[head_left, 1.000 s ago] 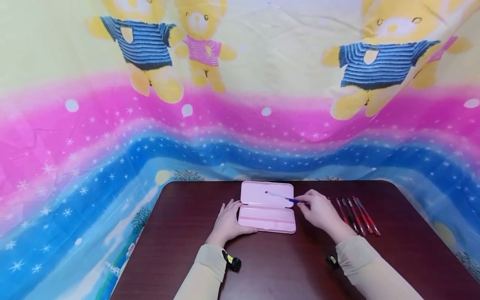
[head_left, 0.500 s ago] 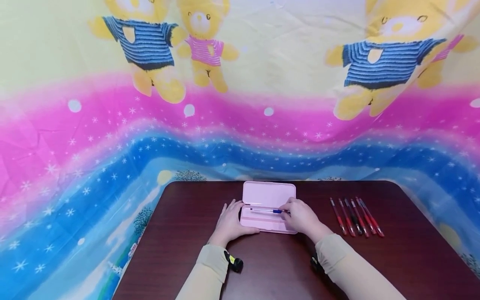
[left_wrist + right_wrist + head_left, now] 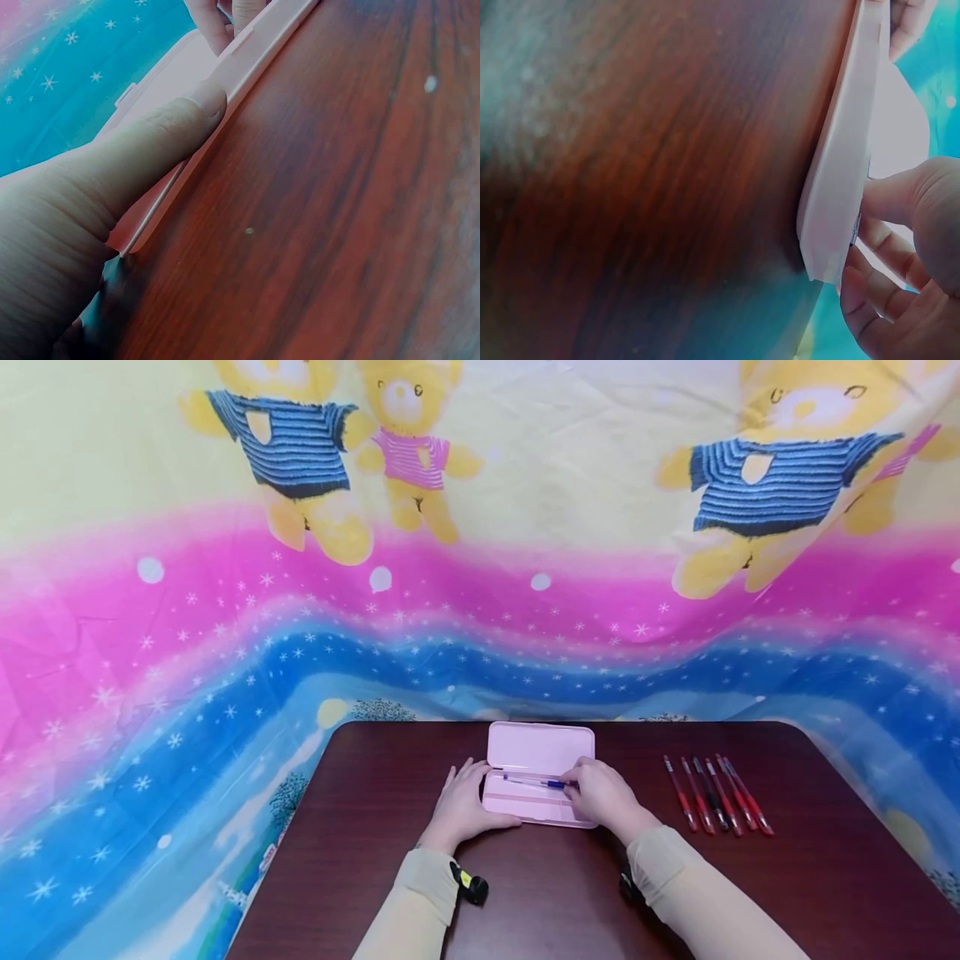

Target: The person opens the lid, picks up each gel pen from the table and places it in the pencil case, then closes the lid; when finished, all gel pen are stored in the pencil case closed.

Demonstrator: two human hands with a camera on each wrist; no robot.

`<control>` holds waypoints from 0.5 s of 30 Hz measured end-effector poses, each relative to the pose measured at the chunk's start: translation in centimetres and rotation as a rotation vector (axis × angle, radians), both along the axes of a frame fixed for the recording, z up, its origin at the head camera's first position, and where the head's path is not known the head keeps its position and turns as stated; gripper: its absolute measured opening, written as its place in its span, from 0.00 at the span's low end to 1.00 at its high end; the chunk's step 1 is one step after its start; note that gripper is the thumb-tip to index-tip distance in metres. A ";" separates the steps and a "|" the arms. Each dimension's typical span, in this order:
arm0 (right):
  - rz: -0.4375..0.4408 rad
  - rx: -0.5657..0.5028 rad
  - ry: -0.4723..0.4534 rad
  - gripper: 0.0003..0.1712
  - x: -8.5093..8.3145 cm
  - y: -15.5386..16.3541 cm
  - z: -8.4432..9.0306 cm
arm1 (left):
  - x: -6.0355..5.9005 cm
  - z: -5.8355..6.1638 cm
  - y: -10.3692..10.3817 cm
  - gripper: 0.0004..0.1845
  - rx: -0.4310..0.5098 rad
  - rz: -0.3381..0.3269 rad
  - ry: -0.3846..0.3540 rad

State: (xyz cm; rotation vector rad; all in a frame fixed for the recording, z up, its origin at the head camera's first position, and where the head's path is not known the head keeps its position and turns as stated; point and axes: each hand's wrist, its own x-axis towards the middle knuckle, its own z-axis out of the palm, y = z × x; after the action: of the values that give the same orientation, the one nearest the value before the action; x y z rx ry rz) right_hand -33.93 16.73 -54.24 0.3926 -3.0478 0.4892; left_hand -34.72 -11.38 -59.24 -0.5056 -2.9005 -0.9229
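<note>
An open pink pencil case (image 3: 540,747) lies in the middle of a dark wooden table (image 3: 375,860). My left hand (image 3: 463,806) rests flat against the case's left end, its thumb (image 3: 176,124) pressing along the near edge (image 3: 259,49). My right hand (image 3: 602,795) pinches the right end of a blue pen (image 3: 534,782), which lies lengthwise in the near tray of the case. In the right wrist view my curled fingers (image 3: 889,259) sit at the case's right end (image 3: 840,187).
Several red pens (image 3: 716,793) lie side by side on the table to the right of the case. A colourful bear-print cloth (image 3: 480,568) hangs behind the table. The table's far edge runs just behind the case lid.
My right hand carried the blue pen from above the lid down and left into the near tray. The left hand has stayed at the case's left end.
</note>
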 end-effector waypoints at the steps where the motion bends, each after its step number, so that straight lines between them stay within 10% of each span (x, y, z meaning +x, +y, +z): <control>1: 0.003 0.004 0.003 0.12 0.0 0.0 -0.1 | 0.0 0.0 0.0 0.61 0.004 0.001 -0.003; 15: -0.008 0.044 0.058 0.10 -0.1 -0.1 -0.4 | 0.0 0.0 0.1 0.61 0.007 -0.002 -0.010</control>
State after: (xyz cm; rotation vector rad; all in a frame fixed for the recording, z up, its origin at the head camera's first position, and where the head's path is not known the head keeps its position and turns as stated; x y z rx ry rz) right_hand -34.02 16.61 -54.67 0.3894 -3.0071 0.4035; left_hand -34.70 -11.32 -59.21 -0.5053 -2.9057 -0.9381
